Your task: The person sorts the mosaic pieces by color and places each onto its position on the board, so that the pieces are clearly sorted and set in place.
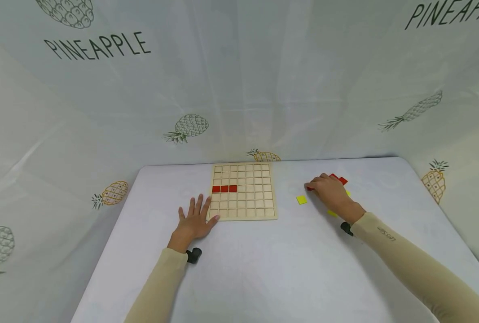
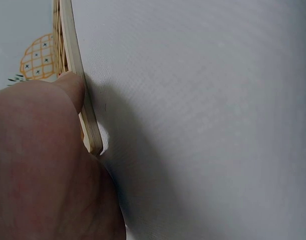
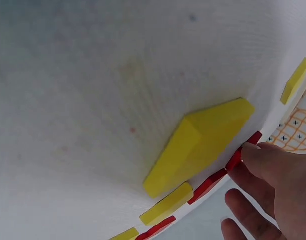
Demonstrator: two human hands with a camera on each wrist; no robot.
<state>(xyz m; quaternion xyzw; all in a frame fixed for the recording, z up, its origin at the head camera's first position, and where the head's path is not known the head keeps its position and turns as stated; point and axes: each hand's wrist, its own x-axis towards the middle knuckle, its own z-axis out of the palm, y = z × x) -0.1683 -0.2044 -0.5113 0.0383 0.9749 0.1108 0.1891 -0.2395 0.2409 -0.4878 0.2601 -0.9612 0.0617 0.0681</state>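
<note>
A wooden grid board [image 1: 255,216] lies toward the back of the table, with three red tiles [image 1: 224,189] side by side in one row at its left side. My left hand [image 1: 194,224] rests with spread fingers at the board's near left corner. Its thumb [image 2: 72,90] lies over the board's edge. To the right of the board, my right hand [image 1: 333,193] pinches a red tile [image 3: 238,156] between thumb and fingers. More red tiles [image 1: 343,181] lie just beyond that hand, partly hidden by it.
A yellow tile [image 1: 301,199] lies between the board and my right hand. Another yellow tile [image 1: 332,213] shows beneath the right wrist. A white cloth with pineapple prints [image 1: 191,125] hangs behind the white table [image 1: 255,269].
</note>
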